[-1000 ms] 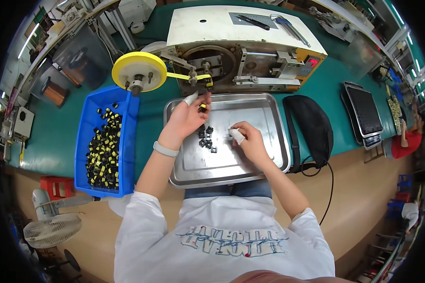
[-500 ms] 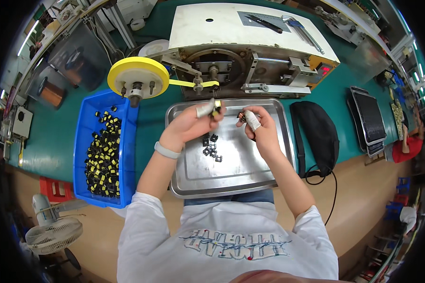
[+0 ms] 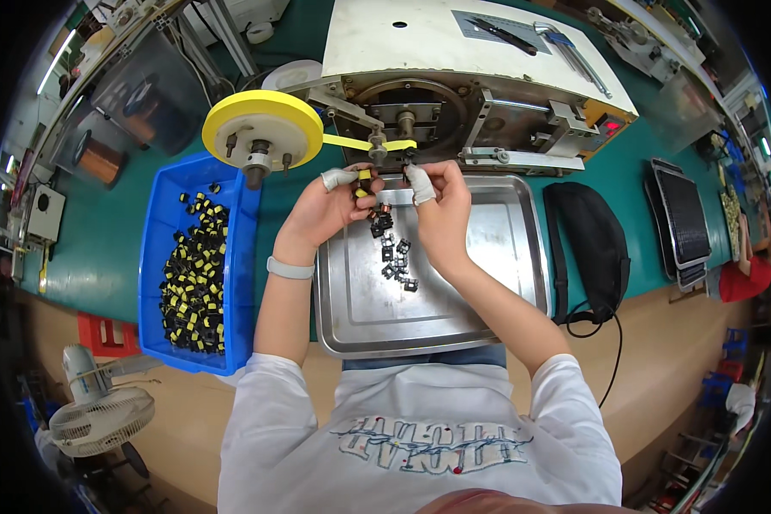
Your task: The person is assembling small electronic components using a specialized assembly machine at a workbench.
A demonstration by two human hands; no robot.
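Observation:
My left hand [image 3: 321,210], thumb wrapped in white tape, is closed on small black coil bobbins [image 3: 364,177] banded with yellow tape; how many is hard to tell. My right hand [image 3: 444,214] also has a white-wrapped digit. It pinches a small dark bobbin [image 3: 409,157] at the machine's front, just under the end of a yellow tape strip [image 3: 398,146]. That strip runs from a big yellow tape roll [image 3: 261,116] on the left. Below my hands, several black bobbins [image 3: 394,261] lie in a metal tray [image 3: 488,300], one showing copper-coloured wire.
A blue bin [image 3: 242,317] of yellow-taped bobbins stands left of the tray. The white-topped machine [image 3: 385,51] spans the back, with a black knife [image 3: 501,34] and hex keys [image 3: 574,60] on top. Right of the tray lies a black pouch [image 3: 591,248] with a cord.
My right hand has moved forward and left, taking its bobbin from above the tray to the machine by the tape end. My left hand has shifted slightly left, still holding yellow-taped bobbins.

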